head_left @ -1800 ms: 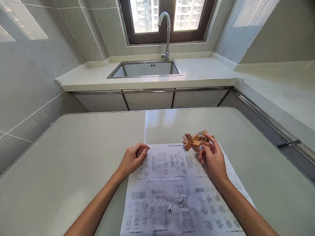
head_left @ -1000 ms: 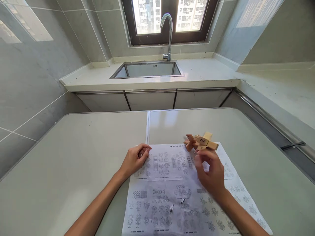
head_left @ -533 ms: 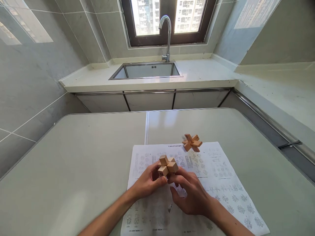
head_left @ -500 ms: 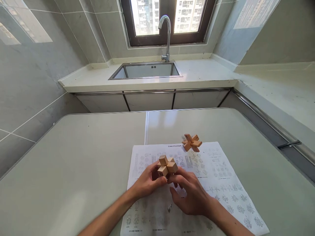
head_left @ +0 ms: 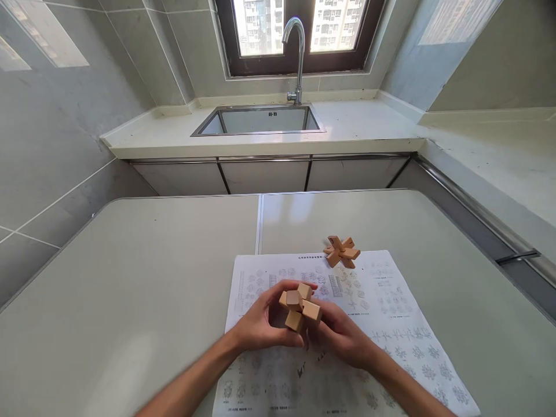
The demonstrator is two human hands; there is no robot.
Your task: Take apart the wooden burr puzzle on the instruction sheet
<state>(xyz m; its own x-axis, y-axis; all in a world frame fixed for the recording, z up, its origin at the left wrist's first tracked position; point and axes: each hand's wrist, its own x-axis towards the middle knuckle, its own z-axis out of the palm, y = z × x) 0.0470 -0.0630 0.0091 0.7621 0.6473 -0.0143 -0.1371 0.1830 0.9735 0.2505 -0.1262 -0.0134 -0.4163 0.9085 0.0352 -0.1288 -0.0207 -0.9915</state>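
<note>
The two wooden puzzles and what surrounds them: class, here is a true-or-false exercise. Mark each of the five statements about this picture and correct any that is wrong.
1. The left hand and the right hand are both at the lighter wooden puzzle. True.
2. The darker wooden puzzle lies at the far edge of the printed sheet. True.
3. The printed sheet is rolled into a tube. False: it is spread out on the table.
4. The tap stands behind the sink. True.
5. In the picture, the darker wooden puzzle is left of the lighter one. False: it is to the right, farther away.
</note>
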